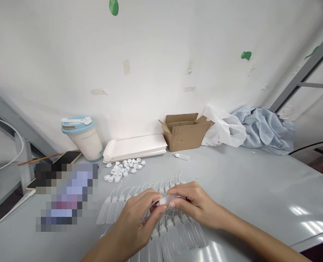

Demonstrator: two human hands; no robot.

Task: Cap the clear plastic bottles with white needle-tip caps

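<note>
Both hands meet over the rows of bottles, holding one small translucent plastic bottle (173, 197) almost level. The fingers of my left hand (136, 218) pinch the white cap (162, 201) at its end. My right hand (192, 202) is closed around the bottle's body, hiding much of it. Beneath and around them lie several more translucent bottles (174, 233) in two rows, with thin white tethers at their tops. Behind my left hand is a loose pile of small white caps (126, 168). A single bottle (182, 157) lies apart, near the cardboard box.
Along the wall stand a cup with a blue lid (86, 140), a stack of white padded envelopes (136, 145), an open cardboard box (185, 134), a white plastic bag (225, 129) and a crumpled blue cloth (267, 127). A phone with a blurred screen (68, 196) lies at left.
</note>
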